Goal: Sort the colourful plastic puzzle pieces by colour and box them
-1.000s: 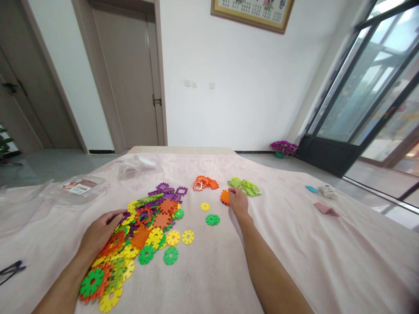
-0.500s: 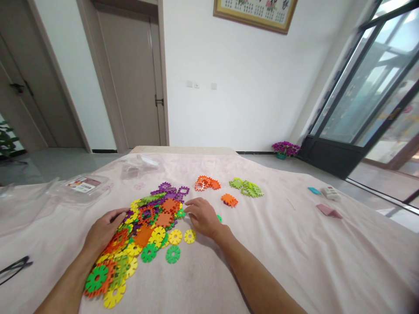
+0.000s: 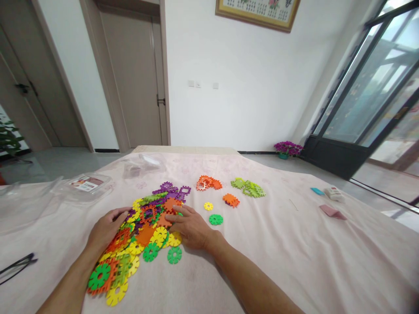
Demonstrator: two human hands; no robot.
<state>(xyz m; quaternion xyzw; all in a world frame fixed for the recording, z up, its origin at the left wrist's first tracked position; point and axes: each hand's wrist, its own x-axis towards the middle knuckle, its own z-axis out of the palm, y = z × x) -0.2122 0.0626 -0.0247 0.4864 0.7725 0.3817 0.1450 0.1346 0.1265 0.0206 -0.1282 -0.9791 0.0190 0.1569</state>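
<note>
Right hand [image 3: 193, 226]: fingers loosely spread on salmon-orange, toothed plastic tile [image 3: 162, 221], right side of multicoloured plastic pile [image 3: 145, 235]; I can't tell if gripped. Left hand [image 3: 106, 227]: half-curled at pile's left edge, hold hidden. Tile looks light, stiff, slightly slick; I'd pinch toothed rim. Room right and near on pale pink cloth [image 3: 310, 253].

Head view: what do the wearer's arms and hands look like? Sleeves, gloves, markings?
Left hand and right hand both ungloved, five-fingered. Left forearm and right forearm are sleeveless as far as the frame shows. No watch, bracelet, cable or marking visible; rings too small to rule out.
</note>
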